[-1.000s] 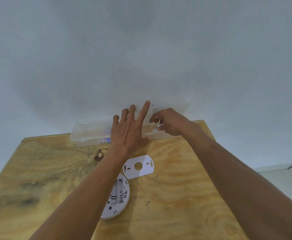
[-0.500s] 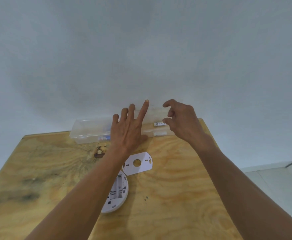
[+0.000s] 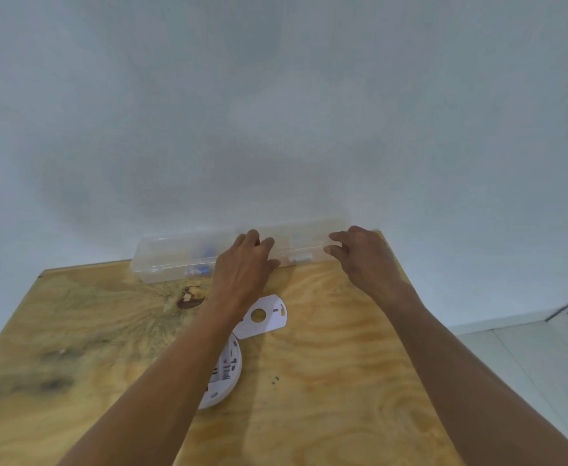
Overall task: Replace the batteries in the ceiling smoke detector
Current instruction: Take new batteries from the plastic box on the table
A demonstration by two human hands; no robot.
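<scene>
Setting: plywood table (image 3: pixel 326 381) pushed against a plain pale wall; tiled floor shows at the right edge

Storage box: long clear plastic box (image 3: pixel 171 260) lying along the wall edge of the table; small blue and white items inside are blurred (possibly batteries, I cannot tell)

Smoke detector: round white smoke detector (image 3: pixel 225 371) lies back-up near the table's middle, partly hidden under the left forearm, its battery bay showing; the flat white mounting plate (image 3: pixel 265 316) lies just beside it, nearer the box

Left hand: left hand (image 3: pixel 242 267) rests on the middle of the box, fingers bent over its top and thumb against the near side; it appears to steady or press the lid rather than carry anything

Right hand: right hand (image 3: pixel 363 260) at the box's right end, fingers loosely curled and spread, holding nothing; whether the fingertips touch the box I cannot tell

Step in hand: likely dealing with the box lid, to fetch or put away batteries; the detector is off its mount and untouched

Next move calls for: both hands working on the lid together, one bracing so the light box does not slide

Change: half a second ago the left fingers were stretched out flat; now they are bent over the box; the right hand, raised then, has come down to the right end
</scene>
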